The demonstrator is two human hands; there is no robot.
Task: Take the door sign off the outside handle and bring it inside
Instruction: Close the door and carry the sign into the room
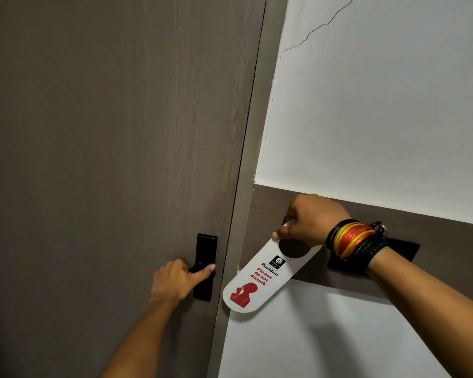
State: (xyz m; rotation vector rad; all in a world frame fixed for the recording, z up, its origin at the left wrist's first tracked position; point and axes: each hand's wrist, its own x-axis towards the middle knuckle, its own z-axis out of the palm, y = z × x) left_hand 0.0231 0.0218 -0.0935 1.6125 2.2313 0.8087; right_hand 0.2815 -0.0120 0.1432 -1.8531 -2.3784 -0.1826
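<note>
The white card "Please do not disturb" door sign (pixel 260 279), judged light, thin and easy to bend, hangs from the closed right hand (pixel 309 223) pinching its hook end, while the left hand (pixel 175 279) wraps the black door handle (pixel 204 268).

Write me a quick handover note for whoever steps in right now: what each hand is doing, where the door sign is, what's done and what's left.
Left hand: gripping the black door handle on the closed wood-grain door.
Right hand: pinching the top loop of the "Please do not disturb" door sign, which hangs tilted in front of the wall and its brown band, beside the door frame.
Done: the sign is off the handle and in hand.
Left: cannot tell from this view which side of the door this is; if outside, open the door and carry the sign in.
</note>
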